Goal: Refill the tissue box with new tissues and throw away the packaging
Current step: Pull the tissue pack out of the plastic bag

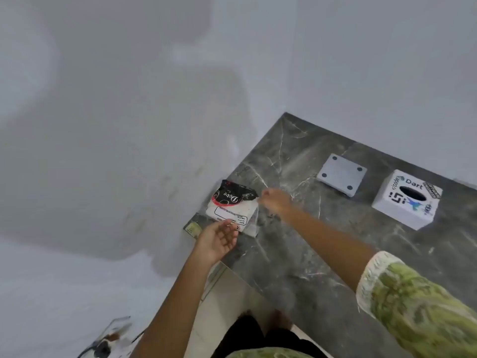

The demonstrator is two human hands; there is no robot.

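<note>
Marble-look grey countertop (322, 254) fills rt half of view, set against pale wall. White tissue box (406, 200) w/ stickers sits far rt, oval slot up, grey base plate (342, 174) lying apart beside it. Tissue pack (233, 206) at left corner edge, black wrapper end looks torn. Opening step, prob. Right hand (275, 201) fisted, pinching wrapper's torn corner; left hand (219, 239) open, fingertips steadying near end. Next: strip wrapper, carry stack over to box. Path between clear. Small greenish item (193, 228) just under pack, unclear what.

Glossy plastic tissue pack (233, 206) on polished veined marble counter (296, 257)
</note>
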